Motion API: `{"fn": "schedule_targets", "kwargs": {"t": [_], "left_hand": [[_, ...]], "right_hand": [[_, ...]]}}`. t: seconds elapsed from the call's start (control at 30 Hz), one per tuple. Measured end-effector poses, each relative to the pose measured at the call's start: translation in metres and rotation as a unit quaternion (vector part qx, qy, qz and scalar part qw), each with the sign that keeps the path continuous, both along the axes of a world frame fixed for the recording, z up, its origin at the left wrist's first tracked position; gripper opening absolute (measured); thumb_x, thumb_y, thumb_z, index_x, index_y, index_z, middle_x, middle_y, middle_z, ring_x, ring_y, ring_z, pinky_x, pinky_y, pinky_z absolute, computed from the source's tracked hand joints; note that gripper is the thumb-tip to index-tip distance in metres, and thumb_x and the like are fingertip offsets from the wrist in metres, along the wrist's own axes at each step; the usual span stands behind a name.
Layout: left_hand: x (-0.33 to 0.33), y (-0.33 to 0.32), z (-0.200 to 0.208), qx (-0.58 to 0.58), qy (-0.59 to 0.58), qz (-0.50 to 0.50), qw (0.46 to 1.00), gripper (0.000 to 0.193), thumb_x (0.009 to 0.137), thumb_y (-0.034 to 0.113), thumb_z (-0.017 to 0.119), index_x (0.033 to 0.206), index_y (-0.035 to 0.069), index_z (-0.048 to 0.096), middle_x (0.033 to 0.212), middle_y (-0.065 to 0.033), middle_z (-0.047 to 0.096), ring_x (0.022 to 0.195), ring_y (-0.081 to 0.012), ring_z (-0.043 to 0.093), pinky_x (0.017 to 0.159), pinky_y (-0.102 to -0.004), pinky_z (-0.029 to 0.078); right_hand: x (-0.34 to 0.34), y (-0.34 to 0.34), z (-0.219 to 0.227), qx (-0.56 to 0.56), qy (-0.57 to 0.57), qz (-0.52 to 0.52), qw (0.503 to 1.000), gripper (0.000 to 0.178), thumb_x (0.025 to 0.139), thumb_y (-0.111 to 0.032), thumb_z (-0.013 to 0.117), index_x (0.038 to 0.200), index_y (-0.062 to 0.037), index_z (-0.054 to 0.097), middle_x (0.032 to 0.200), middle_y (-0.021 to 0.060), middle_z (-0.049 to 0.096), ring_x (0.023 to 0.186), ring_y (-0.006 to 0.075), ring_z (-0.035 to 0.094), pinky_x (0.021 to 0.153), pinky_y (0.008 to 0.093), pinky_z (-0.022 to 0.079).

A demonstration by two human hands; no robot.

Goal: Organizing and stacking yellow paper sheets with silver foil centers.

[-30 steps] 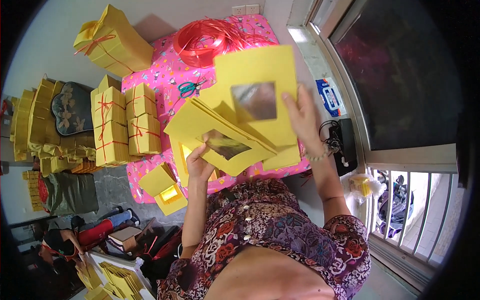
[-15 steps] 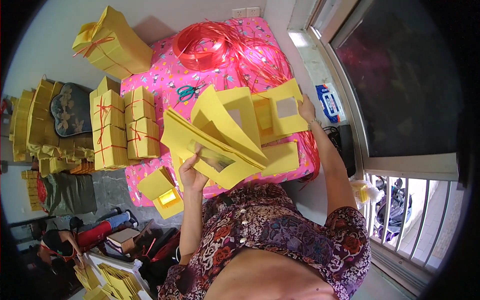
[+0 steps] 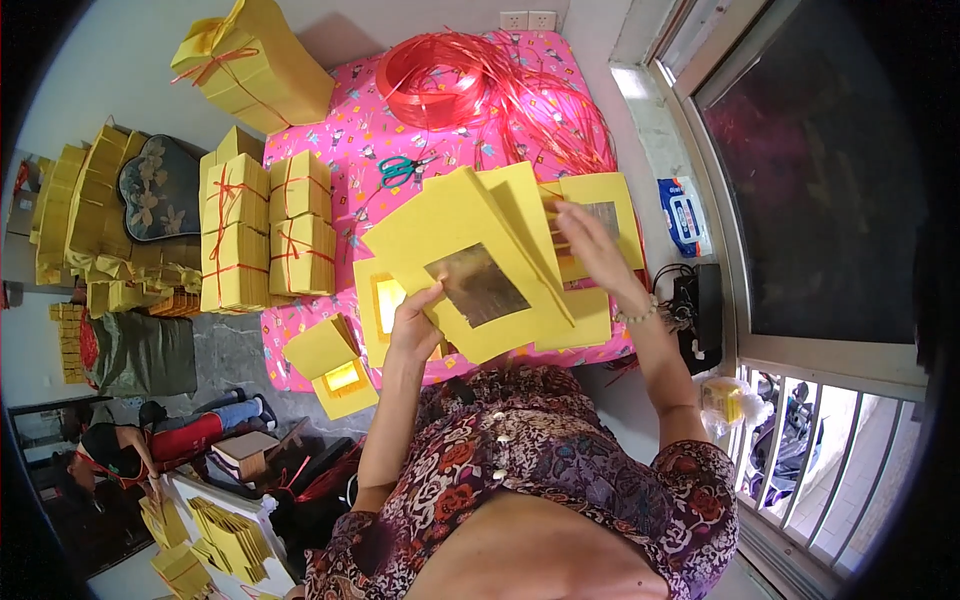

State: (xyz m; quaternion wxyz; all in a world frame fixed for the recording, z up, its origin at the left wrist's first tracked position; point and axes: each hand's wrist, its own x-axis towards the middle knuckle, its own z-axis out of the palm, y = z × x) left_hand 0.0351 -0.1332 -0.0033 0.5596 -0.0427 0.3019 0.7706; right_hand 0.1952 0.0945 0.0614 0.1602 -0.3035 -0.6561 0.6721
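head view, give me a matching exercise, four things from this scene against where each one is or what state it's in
Things:
1. yellow paper stack
2. scissors
3. red ribbon coil
4. tied yellow bundles

Places or states:
A. at the far end of the pink cloth
B. stacked at the left edge of the pink cloth, bound with red string
C. held up by the left hand, the right hand on its far sheets
D. lying flat on the pink cloth beyond the held stack

Pairs: 1-C, 2-D, 3-A, 4-B
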Motion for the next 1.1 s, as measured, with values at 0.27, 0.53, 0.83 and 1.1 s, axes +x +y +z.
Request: {"fn": "schedule_targets", "kwargs": {"t": [0.27, 0.53, 0.83, 1.1], "left_hand": [[0.004, 0.019, 0.012, -0.111, 0.1, -0.022, 0.988, 0.024, 0.088, 0.011, 0.062, 0.111, 0.006, 0.058, 0.1, -0.0027, 0.063, 0.092, -0.0172, 0.062, 0.083, -0.0334, 0.05], [0.004, 0.023, 0.015, -0.144, 0.148, -0.017, 0.978, 0.02, 0.088, 0.013, 0.062, 0.106, 0.007, 0.058, 0.093, -0.001, 0.062, 0.086, -0.0143, 0.061, 0.077, -0.0303, 0.05], [0.028, 0.039, 0.068, -0.119, 0.454, 0.134, 0.873, 0.035, 0.09, 0.005, 0.061, 0.121, 0.003, 0.046, 0.097, -0.003, 0.056, 0.084, -0.0087, 0.054, 0.075, -0.0234, 0.046], [0.015, 0.024, 0.03, -0.02, 0.564, 0.173, 0.807, 0.04, 0.087, -0.002, 0.063, 0.121, 0.003, 0.044, 0.101, -0.0048, 0.058, 0.094, -0.0124, 0.057, 0.083, -0.0256, 0.046]], "right_hand": [[-0.013, 0.0, -0.049, 0.127, 0.084, 0.035, 0.988, 0.028, 0.096, -0.006, 0.045, 0.123, 0.0023, 0.05, 0.109, 0.0049, 0.062, 0.092, 0.0108, 0.058, 0.08, 0.0266, 0.047], [-0.01, -0.011, -0.061, -0.159, 0.096, -0.077, 0.98, 0.049, 0.099, -0.024, 0.046, 0.139, 0.0023, 0.038, 0.127, 0.0111, 0.055, 0.116, 0.0141, 0.05, 0.1, 0.0279, 0.039], [-0.012, -0.034, 0.007, 0.062, 0.237, 0.014, 0.969, 0.043, 0.09, -0.003, 0.06, 0.13, 0.0022, 0.043, 0.119, 0.0071, 0.056, 0.112, 0.0142, 0.051, 0.097, 0.0275, 0.041], [-0.008, -0.044, -0.017, 0.101, 0.239, 0.035, 0.965, 0.039, 0.09, -0.005, 0.06, 0.126, 0.001, 0.045, 0.114, 0.0071, 0.056, 0.107, 0.0133, 0.053, 0.094, 0.0286, 0.042]]}}
